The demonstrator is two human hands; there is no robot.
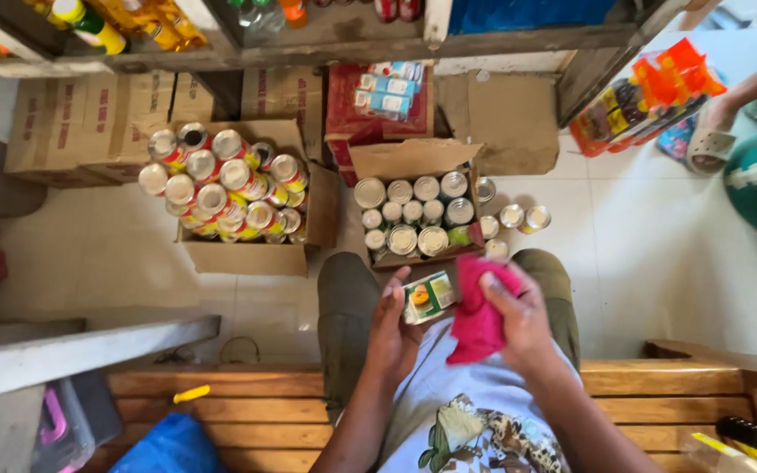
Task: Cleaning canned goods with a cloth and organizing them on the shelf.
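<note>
- A small can with a green and white label bearing an orange picture is held just below the centre of the frame, tipped on its side over the person's lap.
- The left hand is curled around the can from below and the left, its grip closed on the can.
- A pink cloth is pinched by the right hand and is pressed against the right end of the can; the cloth hangs down over the pale shirt.
- Above the hands, at the centre of the frame, an open cardboard box on the floor is filled with upright silver-topped cans; a few loose cans stand just beside it on the right.
- To its left, a second open carton is heaped with tins lying tilted, their labels red and yellow.
- At the upper centre, a red carton carries small blue and white packs.
- Plain brown cartons are lined up under the shelf at the upper left.
- At the upper right, a bundle of orange and red packets lies on the tiled floor, near another person's sandalled foot.
- A wooden bench runs across the bottom of the frame.
</note>
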